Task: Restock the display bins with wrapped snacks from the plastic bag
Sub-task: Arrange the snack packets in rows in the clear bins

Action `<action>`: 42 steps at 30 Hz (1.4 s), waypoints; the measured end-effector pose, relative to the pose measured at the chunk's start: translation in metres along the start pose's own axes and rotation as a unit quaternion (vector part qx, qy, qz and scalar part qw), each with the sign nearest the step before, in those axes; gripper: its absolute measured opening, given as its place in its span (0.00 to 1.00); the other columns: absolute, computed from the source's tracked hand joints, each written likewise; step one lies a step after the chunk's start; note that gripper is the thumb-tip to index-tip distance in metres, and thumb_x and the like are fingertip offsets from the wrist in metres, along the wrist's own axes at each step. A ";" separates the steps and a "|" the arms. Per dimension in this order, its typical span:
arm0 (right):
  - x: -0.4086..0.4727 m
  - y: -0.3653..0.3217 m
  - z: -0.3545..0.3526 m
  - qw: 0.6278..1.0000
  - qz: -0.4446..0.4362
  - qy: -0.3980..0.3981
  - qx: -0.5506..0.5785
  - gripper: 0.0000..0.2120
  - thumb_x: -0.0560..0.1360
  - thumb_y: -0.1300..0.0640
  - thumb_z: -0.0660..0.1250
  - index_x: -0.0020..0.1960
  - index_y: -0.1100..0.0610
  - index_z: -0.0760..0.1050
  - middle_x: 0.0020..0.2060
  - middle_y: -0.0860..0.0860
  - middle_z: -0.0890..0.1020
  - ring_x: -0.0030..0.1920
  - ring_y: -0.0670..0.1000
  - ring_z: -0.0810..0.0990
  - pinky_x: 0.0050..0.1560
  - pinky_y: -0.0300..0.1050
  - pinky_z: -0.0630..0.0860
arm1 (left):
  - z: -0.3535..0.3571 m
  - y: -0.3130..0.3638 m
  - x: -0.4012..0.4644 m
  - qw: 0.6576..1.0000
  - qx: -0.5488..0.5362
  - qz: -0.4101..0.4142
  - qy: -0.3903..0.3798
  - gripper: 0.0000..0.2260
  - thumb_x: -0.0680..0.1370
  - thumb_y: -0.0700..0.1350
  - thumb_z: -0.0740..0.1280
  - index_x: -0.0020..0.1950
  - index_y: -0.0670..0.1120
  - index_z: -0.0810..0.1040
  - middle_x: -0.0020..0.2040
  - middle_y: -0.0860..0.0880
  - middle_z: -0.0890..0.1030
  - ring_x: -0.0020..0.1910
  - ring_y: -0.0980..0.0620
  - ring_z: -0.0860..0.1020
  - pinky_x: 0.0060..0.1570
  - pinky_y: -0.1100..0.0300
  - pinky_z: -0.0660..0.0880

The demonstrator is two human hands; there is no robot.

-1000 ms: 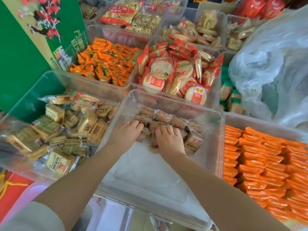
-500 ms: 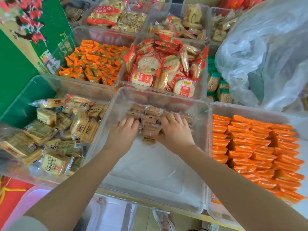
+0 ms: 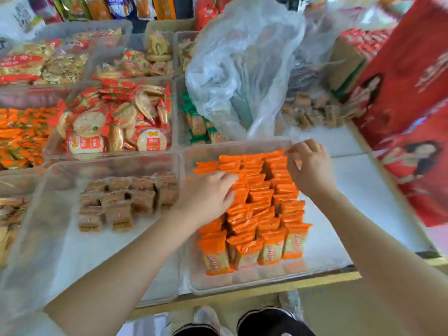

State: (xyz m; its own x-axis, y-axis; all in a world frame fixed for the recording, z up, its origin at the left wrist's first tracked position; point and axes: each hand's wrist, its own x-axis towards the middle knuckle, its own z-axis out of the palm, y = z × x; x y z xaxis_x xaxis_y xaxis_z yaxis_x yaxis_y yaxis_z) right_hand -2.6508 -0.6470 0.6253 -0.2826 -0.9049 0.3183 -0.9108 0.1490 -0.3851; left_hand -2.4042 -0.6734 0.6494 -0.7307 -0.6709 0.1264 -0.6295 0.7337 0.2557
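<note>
While the orange wrapped snacks stand in tight rows in their clear bin, the left hand lies flat on them, fingers loose; the right hand pinches near the far rim. A careless nudge could topple rows. The plastic bag sits behind.

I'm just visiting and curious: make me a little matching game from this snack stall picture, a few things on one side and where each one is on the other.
Things:
1. left hand
2. right hand
3. plastic bag
4. brown wrapped snacks

Places:
A. at the far right corner of the orange-snack bin
B. in the clear bin left of the orange snacks
C. resting on the orange snacks' left side
D. behind the orange-snack bin, over the green packs

Pairs: 1-C, 2-A, 3-D, 4-B
</note>
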 end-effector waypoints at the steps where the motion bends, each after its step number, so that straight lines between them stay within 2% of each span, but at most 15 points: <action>1: 0.005 0.024 -0.005 1.000 0.027 -0.009 -0.009 0.11 0.74 0.58 0.61 0.50 0.64 0.78 0.48 0.63 0.77 0.48 0.66 0.75 0.48 0.57 0.73 | 0.003 0.012 0.014 1.000 0.007 0.013 -0.007 0.15 0.74 0.50 0.58 0.53 0.45 0.79 0.42 0.47 0.80 0.38 0.41 0.80 0.31 0.54 0.75; 5: 0.032 0.114 -0.019 0.994 0.087 -0.064 -0.028 0.11 0.75 0.60 0.64 0.55 0.63 0.76 0.54 0.61 0.76 0.56 0.63 0.73 0.57 0.55 0.70 | 0.018 0.059 0.077 1.000 0.015 0.009 -0.016 0.14 0.78 0.49 0.60 0.61 0.47 0.75 0.53 0.48 0.78 0.49 0.43 0.78 0.40 0.52 0.75; 8: 0.063 0.166 -0.014 0.986 0.116 -0.121 -0.012 0.13 0.76 0.57 0.64 0.59 0.61 0.75 0.58 0.58 0.76 0.60 0.59 0.72 0.60 0.51 0.69 | 0.030 0.090 0.127 1.000 -0.006 -0.016 0.008 0.14 0.77 0.49 0.62 0.60 0.46 0.76 0.54 0.46 0.79 0.50 0.41 0.79 0.41 0.50 0.76; 14: 0.108 0.205 0.050 0.946 -0.023 -0.322 0.040 0.21 0.78 0.52 0.63 0.69 0.56 0.67 0.66 0.53 0.71 0.66 0.54 0.69 0.66 0.48 0.65 | 0.056 0.119 0.191 0.997 -0.009 -0.058 0.042 0.15 0.73 0.49 0.59 0.52 0.44 0.79 0.44 0.45 0.81 0.39 0.41 0.80 0.32 0.51 0.78; 17: 0.110 0.193 0.087 0.911 -0.074 -0.397 0.084 0.27 0.72 0.44 0.69 0.69 0.50 0.68 0.62 0.51 0.74 0.62 0.55 0.73 0.60 0.50 0.72 | 0.063 0.119 0.193 0.993 -0.011 -0.108 0.039 0.14 0.72 0.50 0.59 0.48 0.45 0.78 0.41 0.47 0.80 0.36 0.43 0.80 0.29 0.53 0.77; 20: 0.106 0.188 0.106 0.911 -0.157 -0.381 -0.008 0.32 0.71 0.45 0.70 0.70 0.54 0.64 0.61 0.55 0.70 0.58 0.57 0.71 0.56 0.52 0.73 | 0.068 0.114 0.196 0.989 0.019 -0.139 0.047 0.10 0.72 0.48 0.62 0.49 0.46 0.78 0.40 0.47 0.80 0.35 0.44 0.80 0.28 0.57 0.75; 23: 0.113 0.196 0.093 0.916 -0.221 -0.327 -0.067 0.29 0.71 0.47 0.68 0.67 0.55 0.65 0.58 0.54 0.71 0.57 0.56 0.70 0.53 0.48 0.71 | 0.074 0.107 0.220 0.987 0.012 -0.155 0.039 0.15 0.74 0.46 0.62 0.58 0.44 0.76 0.50 0.44 0.79 0.43 0.42 0.79 0.34 0.52 0.76; 26: 0.128 0.214 0.056 0.925 -0.145 -0.348 0.043 0.26 0.69 0.51 0.70 0.65 0.53 0.69 0.56 0.52 0.70 0.55 0.54 0.72 0.53 0.46 0.72 | 0.085 0.097 0.267 0.988 0.019 -0.150 0.019 0.15 0.75 0.42 0.65 0.61 0.42 0.74 0.55 0.42 0.75 0.50 0.41 0.76 0.43 0.49 0.75; 29: 0.143 0.236 0.014 0.936 -0.041 -0.314 0.156 0.26 0.68 0.53 0.74 0.63 0.53 0.69 0.57 0.50 0.67 0.52 0.50 0.73 0.53 0.44 0.71 | 0.108 0.083 0.319 0.969 0.052 -0.241 -0.025 0.16 0.76 0.44 0.62 0.63 0.42 0.70 0.60 0.42 0.72 0.57 0.40 0.73 0.50 0.49 0.73; 34: 0.151 0.260 -0.023 0.935 0.042 -0.233 0.265 0.26 0.65 0.63 0.76 0.60 0.54 0.70 0.58 0.50 0.65 0.47 0.26 0.68 0.44 0.22 0.67 | 0.162 0.074 0.351 0.866 0.002 -0.487 -0.110 0.23 0.78 0.46 0.64 0.69 0.42 0.60 0.67 0.40 0.64 0.64 0.38 0.67 0.59 0.47 0.68; 35: 0.150 0.265 -0.024 0.924 0.066 -0.242 0.290 0.27 0.65 0.64 0.77 0.58 0.51 0.70 0.58 0.50 0.66 0.49 0.28 0.69 0.48 0.25 0.71 | 0.174 0.072 0.348 0.857 -0.002 -0.501 -0.117 0.23 0.77 0.46 0.64 0.68 0.42 0.60 0.67 0.40 0.63 0.64 0.37 0.67 0.59 0.46 0.68; 37: 0.146 0.271 -0.023 0.895 0.119 -0.260 0.343 0.28 0.64 0.64 0.77 0.54 0.45 0.69 0.58 0.52 0.69 0.51 0.42 0.75 0.51 0.44 0.78 | 0.195 0.067 0.341 0.851 -0.025 -0.511 -0.116 0.23 0.76 0.48 0.66 0.65 0.42 0.60 0.65 0.39 0.64 0.63 0.36 0.67 0.59 0.46 0.68; 38: 0.144 0.272 -0.024 0.883 0.138 -0.265 0.362 0.28 0.64 0.64 0.78 0.54 0.44 0.68 0.58 0.52 0.70 0.51 0.47 0.77 0.49 0.46 0.79 | 0.201 0.065 0.338 0.851 -0.033 -0.511 -0.113 0.24 0.76 0.49 0.67 0.64 0.42 0.60 0.65 0.38 0.65 0.62 0.37 0.68 0.59 0.47 0.68; 40: 0.138 0.273 -0.024 0.850 0.167 -0.276 0.417 0.26 0.65 0.66 0.76 0.56 0.50 0.68 0.53 0.50 0.74 0.46 0.45 0.78 0.42 0.35 0.77 | 0.204 0.062 0.334 0.862 -0.017 -0.492 -0.123 0.26 0.74 0.51 0.69 0.63 0.41 0.60 0.63 0.38 0.68 0.61 0.39 0.70 0.58 0.49 0.69; 42: 0.134 0.269 -0.027 0.814 0.191 -0.282 0.471 0.23 0.67 0.68 0.74 0.56 0.54 0.69 0.45 0.46 0.78 0.41 0.41 0.77 0.38 0.31 0.75 | 0.192 0.069 0.333 0.878 -0.007 -0.457 -0.141 0.26 0.73 0.51 0.70 0.63 0.41 0.61 0.60 0.40 0.73 0.58 0.41 0.73 0.52 0.52 0.71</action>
State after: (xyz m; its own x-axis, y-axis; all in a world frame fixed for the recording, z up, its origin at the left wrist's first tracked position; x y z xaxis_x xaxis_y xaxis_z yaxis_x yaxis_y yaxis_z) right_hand -2.9416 -0.7175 0.5879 -0.0660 -0.9432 -0.3255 -0.0802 0.3302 -0.9405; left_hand -2.7417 -0.8256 0.5253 0.0395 -0.9245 -0.3791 -0.9852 -0.0994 0.1397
